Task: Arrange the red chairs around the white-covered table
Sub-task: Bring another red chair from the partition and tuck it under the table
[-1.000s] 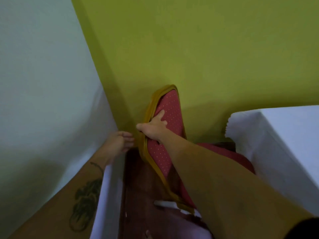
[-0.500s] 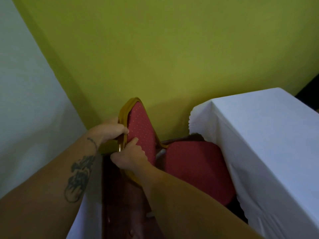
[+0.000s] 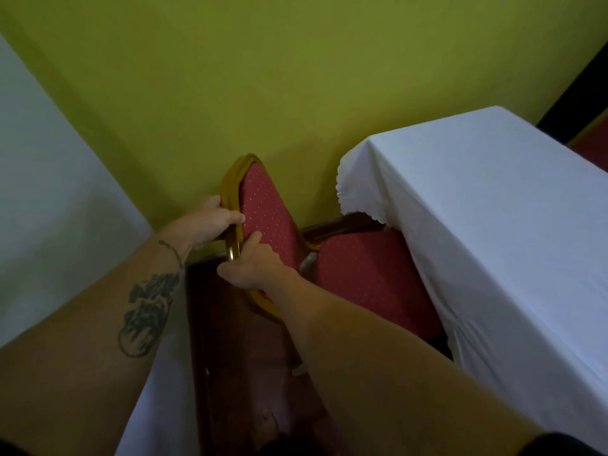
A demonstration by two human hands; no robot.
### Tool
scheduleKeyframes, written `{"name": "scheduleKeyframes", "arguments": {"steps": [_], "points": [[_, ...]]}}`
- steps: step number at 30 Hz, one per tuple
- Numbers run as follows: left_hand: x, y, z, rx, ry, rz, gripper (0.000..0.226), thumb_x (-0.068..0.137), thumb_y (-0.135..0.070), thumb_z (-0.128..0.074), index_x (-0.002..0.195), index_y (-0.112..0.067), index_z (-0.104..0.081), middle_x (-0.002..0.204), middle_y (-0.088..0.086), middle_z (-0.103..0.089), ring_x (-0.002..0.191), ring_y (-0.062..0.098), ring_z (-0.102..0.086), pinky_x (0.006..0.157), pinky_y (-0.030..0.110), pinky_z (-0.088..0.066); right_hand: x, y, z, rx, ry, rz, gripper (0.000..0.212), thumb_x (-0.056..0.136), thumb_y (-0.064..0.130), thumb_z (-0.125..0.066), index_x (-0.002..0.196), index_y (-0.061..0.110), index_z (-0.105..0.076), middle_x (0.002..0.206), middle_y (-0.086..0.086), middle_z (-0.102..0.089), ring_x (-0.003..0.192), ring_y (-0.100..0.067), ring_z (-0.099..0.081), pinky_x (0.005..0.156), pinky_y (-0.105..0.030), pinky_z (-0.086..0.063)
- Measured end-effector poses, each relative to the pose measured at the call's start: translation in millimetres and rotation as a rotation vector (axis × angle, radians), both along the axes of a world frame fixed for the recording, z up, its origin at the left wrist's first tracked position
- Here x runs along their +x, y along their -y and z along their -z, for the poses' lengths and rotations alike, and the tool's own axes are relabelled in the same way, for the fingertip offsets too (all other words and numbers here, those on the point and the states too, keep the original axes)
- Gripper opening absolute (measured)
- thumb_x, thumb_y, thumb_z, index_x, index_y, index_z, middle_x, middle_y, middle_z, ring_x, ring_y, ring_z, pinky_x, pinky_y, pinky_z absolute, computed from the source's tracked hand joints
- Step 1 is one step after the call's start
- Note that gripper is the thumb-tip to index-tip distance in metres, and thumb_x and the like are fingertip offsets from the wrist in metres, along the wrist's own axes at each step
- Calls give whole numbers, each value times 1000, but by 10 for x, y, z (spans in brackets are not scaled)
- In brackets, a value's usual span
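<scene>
- The left hand (image 3: 210, 222) and the right hand (image 3: 251, 266) both close on the golden frame of the red chair (image 3: 266, 212).
- The chair seat (partly hidden) goes under the white-covered table (image 3: 493, 209).

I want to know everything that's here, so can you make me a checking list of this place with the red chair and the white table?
Surface: white-covered table on the right, top bare where it shows; cloth hangs down its side.
Job's things: one red chair, seat partly under the tablecloth edge, gold-framed backrest upright near the green wall.
Clutter: nothing seen.
Grips: left hand closed on the backrest frame; right hand closed on the same frame just below it.
Cables: nothing seen.
Surroundings: green wall behind; another white cloth at lower left; dark red floor between them, dimly lit.
</scene>
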State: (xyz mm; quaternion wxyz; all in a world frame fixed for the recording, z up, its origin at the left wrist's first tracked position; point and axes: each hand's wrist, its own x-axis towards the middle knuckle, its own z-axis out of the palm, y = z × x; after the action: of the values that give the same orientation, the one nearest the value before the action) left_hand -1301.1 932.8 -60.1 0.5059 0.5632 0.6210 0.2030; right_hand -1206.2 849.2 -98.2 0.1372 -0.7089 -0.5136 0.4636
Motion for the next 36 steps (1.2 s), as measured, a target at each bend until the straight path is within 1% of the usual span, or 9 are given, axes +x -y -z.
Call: {"name": "scheduleKeyframes", "arguments": {"steps": [10, 14, 16, 19, 24, 26, 29, 33, 36], "points": [[355, 337, -32, 80, -88, 55, 15, 87, -18, -66, 92, -12, -53, 89, 11, -60, 79, 27, -58, 75, 42, -52, 342, 256, -121, -10, 71, 22, 107, 72, 48, -70, 156, 13, -13, 147, -20, -46, 133, -44, -46, 106, -48, -43], [583, 455, -30, 70, -129, 127, 15, 90, -23, -63, 91, -13, -51, 87, 8, -57, 71, 21, -52, 60, 34, -42, 588, 426, -180, -9, 69, 61, 101, 70, 43, -71, 154, 14, -24, 138, -14, -54, 122, -37, -56, 100, -45, -50], [707, 512, -36, 42, -151, 168, 28, 92, -25, -59, 112, -7, -52, 97, 10, -59, 79, 23, -57, 62, 33, -42, 714, 495, -184, -4, 63, 76, 86, 70, 37, -72, 146, 17, -38, 126, -10, -61, 108, -31, -63, 92, -43, -55], [896, 629, -58, -29, -174, 200, 66, 98, -29, -54, 150, 0, -26, 142, 20, -50, 121, 35, -54, 88, 40, -48, 886, 587, -195, 4, 89, 85, 71, 70, 34, -78, 134, 23, -50, 115, -6, -63, 89, -21, -62, 76, -32, -52], [1135, 824, -102, -64, -150, 127, 69, 100, -15, -47, 154, 6, -11, 148, 24, -42, 127, 38, -50, 91, 43, -48, 1006, 771, -201, 37, 144, 110, 72, 66, 38, -80, 133, 24, -56, 122, -6, -66, 104, -27, -62, 90, -39, -56], [1178, 842, -98, -59, -170, 112, 65, 99, -12, -46, 152, 10, -16, 149, 27, -43, 129, 41, -50, 92, 44, -47, 1003, 805, -211, 68, 175, 96, 70, 68, 35, -78, 134, 23, -56, 120, -6, -66, 108, -31, -63, 93, -42, -56], [1203, 807, -69, -51, -229, 112, 60, 98, -13, -47, 148, 11, -25, 145, 26, -47, 125, 41, -52, 81, 41, -45, 1022, 781, -202, 105, 195, 57, 63, 70, 31, -76, 129, 19, -58, 105, -1, -61, 102, -31, -64, 83, -37, -54], [1254, 710, -36, -64, -200, 80, 62, 99, -13, -46, 151, 6, -18, 145, 25, -46, 126, 40, -51, 91, 46, -47, 1065, 677, -237, 99, 175, 55, 55, 70, 26, -72, 123, 16, -60, 104, -4, -69, 95, -27, -68, 82, -39, -59], [1274, 649, 11, -62, -153, 39, 58, 97, -12, -47, 147, 2, -22, 141, 23, -48, 122, 38, -53, 76, 41, -44, 1077, 624, -228, 101, 173, 50, 53, 73, 25, -71, 123, 14, -58, 107, -7, -69, 95, -28, -68, 82, -40, -60]]}}
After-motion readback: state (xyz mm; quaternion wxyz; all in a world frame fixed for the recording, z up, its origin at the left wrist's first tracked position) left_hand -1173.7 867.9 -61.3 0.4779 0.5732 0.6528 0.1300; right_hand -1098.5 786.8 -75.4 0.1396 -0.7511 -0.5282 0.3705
